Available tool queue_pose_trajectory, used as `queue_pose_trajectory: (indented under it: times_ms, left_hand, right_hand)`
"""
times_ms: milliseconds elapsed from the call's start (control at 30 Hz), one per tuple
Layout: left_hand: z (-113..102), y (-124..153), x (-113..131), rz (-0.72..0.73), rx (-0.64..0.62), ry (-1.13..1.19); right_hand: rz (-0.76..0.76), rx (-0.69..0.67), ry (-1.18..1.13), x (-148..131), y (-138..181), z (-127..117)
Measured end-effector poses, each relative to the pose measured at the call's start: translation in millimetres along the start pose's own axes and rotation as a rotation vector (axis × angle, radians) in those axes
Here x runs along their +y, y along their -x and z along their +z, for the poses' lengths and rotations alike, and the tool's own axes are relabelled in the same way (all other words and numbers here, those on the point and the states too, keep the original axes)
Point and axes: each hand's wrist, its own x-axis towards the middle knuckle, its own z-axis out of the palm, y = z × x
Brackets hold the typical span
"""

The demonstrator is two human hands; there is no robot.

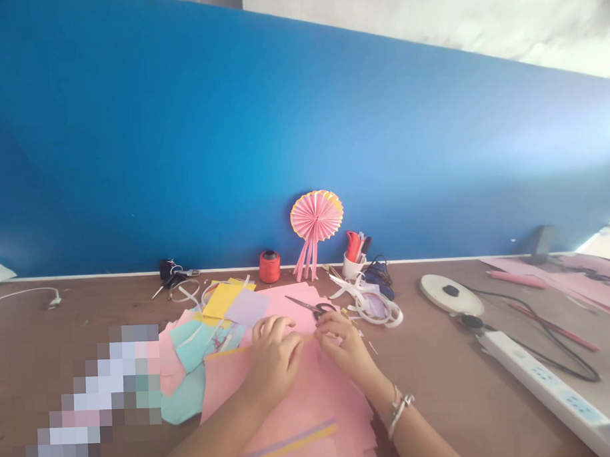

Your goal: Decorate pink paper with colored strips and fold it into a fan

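A pink paper sheet (230, 374) with a narrow yellow strip along its far edge lies on a stack of pink paper in front of me. My left hand (274, 353) rests on that far edge, its fingers bent over and closed on the paper. Just to the right, my right hand (341, 340) pinches the same edge between thumb and fingers; the fingertips are partly hidden. Dark-handled scissors (308, 305) lie right beyond my hands. Nearer to me is a purple and yellow paper strip (287, 446) on the pink paper.
Colored paper pieces (193, 342) spread at left. Along the blue partition (182, 139) stand a red thread spool (270, 267), a pleated pink paper rosette (316, 216) and a white cup (353, 265) of tools. White ribbon (372, 309), a round white plate (450, 295) and a power strip (545, 383) lie at right.
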Motion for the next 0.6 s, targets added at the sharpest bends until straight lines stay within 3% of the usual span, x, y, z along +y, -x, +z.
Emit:
queue_pose_trajectory:
  times_ms: [133,233,367,600]
  left_hand:
    - [0,0,-2,-0.027,0.020,0.015]
    - [1,-1,-2,-0.037,0.042,0.024]
    - [2,-1,-2,-0.050,0.059,0.045]
    - [5,-1,-5,-0.080,0.072,0.055]
  right_hand:
    - [0.155,0.104,-0.083,20,-4,-4]
    - [0.163,0.086,0.074,30,-5,-6]
    - [0.094,0.197,0.303,25,-4,-5]
    - [0.085,-0.149,0.068,-2,3,4]
